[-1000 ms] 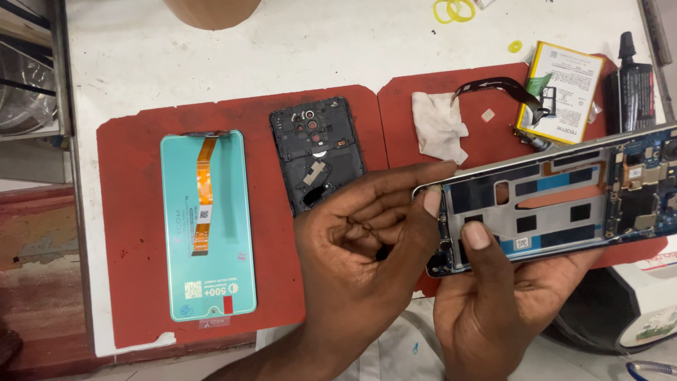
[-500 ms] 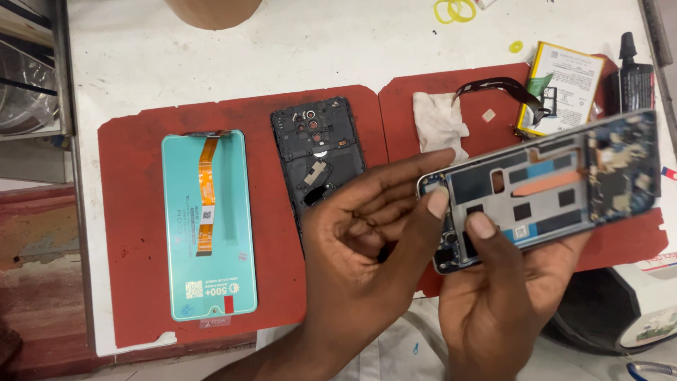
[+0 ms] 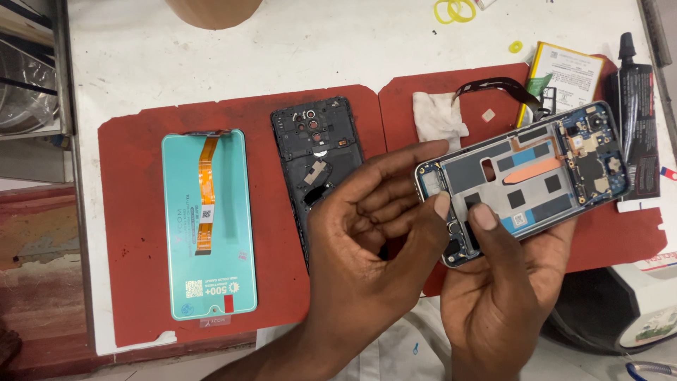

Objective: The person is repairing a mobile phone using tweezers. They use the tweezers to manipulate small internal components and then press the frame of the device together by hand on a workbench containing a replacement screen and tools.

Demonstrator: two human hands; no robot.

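My right hand (image 3: 502, 296) holds an opened phone frame (image 3: 525, 180) from below, thumb pressed on its lower end, circuit boards and an orange strip facing up. My left hand (image 3: 367, 247) touches the frame's lower left edge with fingertips, index finger stretched along its corner. Under my left hand lies a black phone back cover (image 3: 314, 144) on a red mat (image 3: 134, 212). A teal replacement screen (image 3: 204, 226) with an orange flex cable lies face down to the left.
A white cloth (image 3: 438, 116), a black flex cable (image 3: 497, 88), a white battery (image 3: 568, 70) and a black glue tube (image 3: 638, 120) sit on the right red mat. Yellow rubber bands (image 3: 455, 10) lie at the white table's far edge. A dark round object (image 3: 599, 314) is at lower right.
The phone frame has tilted and risen, its far end swinging up toward the battery, and its inner side now faces the camera more squarely. Both hands stayed roughly in place.
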